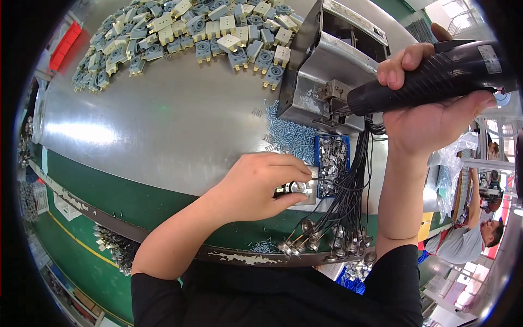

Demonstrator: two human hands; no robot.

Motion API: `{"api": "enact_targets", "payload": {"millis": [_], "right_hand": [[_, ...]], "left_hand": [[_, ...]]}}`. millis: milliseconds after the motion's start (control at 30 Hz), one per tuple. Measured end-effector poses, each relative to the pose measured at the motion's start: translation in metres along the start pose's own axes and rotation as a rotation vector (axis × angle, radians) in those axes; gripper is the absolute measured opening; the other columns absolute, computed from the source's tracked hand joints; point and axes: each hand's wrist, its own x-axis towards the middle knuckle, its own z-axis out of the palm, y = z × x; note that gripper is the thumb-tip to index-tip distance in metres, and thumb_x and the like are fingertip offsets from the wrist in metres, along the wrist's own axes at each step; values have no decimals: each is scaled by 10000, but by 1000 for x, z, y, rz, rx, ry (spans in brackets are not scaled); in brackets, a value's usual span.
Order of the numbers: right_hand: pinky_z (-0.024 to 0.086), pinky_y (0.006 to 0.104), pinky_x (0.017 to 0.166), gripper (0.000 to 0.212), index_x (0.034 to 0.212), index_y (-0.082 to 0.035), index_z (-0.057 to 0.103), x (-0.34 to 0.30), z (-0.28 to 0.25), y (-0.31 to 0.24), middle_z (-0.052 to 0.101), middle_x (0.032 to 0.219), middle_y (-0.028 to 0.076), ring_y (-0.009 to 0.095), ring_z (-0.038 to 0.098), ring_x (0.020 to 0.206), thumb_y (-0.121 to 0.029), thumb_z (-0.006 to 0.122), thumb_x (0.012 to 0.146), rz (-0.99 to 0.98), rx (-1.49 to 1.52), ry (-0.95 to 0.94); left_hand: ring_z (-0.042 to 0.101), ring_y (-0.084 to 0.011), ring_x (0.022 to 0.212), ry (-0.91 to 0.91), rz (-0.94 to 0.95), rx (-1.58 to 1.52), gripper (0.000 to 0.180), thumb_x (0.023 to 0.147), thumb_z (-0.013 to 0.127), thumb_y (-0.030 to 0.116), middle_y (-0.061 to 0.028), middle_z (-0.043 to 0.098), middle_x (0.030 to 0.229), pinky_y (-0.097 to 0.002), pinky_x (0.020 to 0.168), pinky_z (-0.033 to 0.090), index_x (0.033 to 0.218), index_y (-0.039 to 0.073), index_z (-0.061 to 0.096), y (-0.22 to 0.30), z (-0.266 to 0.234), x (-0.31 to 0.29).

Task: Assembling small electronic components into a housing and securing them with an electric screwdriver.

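My right hand (pixel 419 109) is closed round a black electric screwdriver (pixel 430 79). Its tip points left, at the small block on the front of a worn metal screw feeder (pixel 310 82); whether a screw sits on the tip is too small to tell. Lower and to the left, my left hand (pixel 267 185) has its thumb and fingers closed on a small round black-and-silver part (pixel 296 187). That part rests at a flat metal plate (pixel 312 185), and my fingers cover much of it. Beside the plate stands a blue tray (pixel 317 163) of small metal pieces.
Grey-and-cream switch housings (pixel 218 32) heap across the far table. Loose screws (pixel 289 131) lie below the feeder. Black-wired parts with round metal ends (pixel 310 237) hang by the near edge. A red bin (pixel 65 46) stands far left; another person (pixel 463 242) is at right.
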Motion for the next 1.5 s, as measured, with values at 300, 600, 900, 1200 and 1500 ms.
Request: {"api": "enact_targets", "payload": {"millis": [300, 600, 900, 1200, 1500], "right_hand": [[476, 448, 699, 1183, 1489, 22, 444, 1, 1, 4, 589, 943, 126, 239, 576, 714, -991, 319, 893, -1, 115, -20], [477, 434, 696, 1159, 1441, 0, 474, -1, -12, 11, 589, 937, 117, 228, 572, 703, -1002, 351, 872, 74, 106, 33], [478, 411, 660, 1147, 1368, -43, 512, -12, 1, 4, 575, 894, 100, 232, 578, 674, -1038, 405, 809, 116, 89, 69], [472, 375, 618, 1282, 1614, 14, 348, -44, 60, -57, 569, 922, 68, 182, 570, 641, -998, 468, 837, 344, -284, -43], [468, 386, 607, 1295, 1605, -24, 372, -73, 59, -54, 558, 910, 70, 189, 570, 634, -1020, 501, 786, 308, 49, -182]], "left_hand": [[765, -314, 1125, 0, -4, -2, 302, 792, 908, 101, -112, 793, 1141, -416, 947, 626, 1052, 22, 776, 0, 0, -1], [764, -316, 1123, 0, -5, -12, 299, 794, 906, 90, -112, 790, 1137, -413, 954, 622, 1051, 18, 771, 1, 0, 0], [764, -317, 1119, -10, -9, -5, 297, 807, 890, 91, -121, 789, 1142, -412, 959, 618, 1073, 19, 779, 1, 2, -3], [766, -331, 1077, 10, 12, 14, 300, 819, 876, 106, -133, 787, 1135, -410, 930, 609, 1087, 10, 781, -1, 1, -2], [762, -327, 999, 57, 46, -4, 282, 817, 883, 106, -122, 781, 1098, -399, 878, 605, 1052, -2, 769, -4, 7, -7]]}}
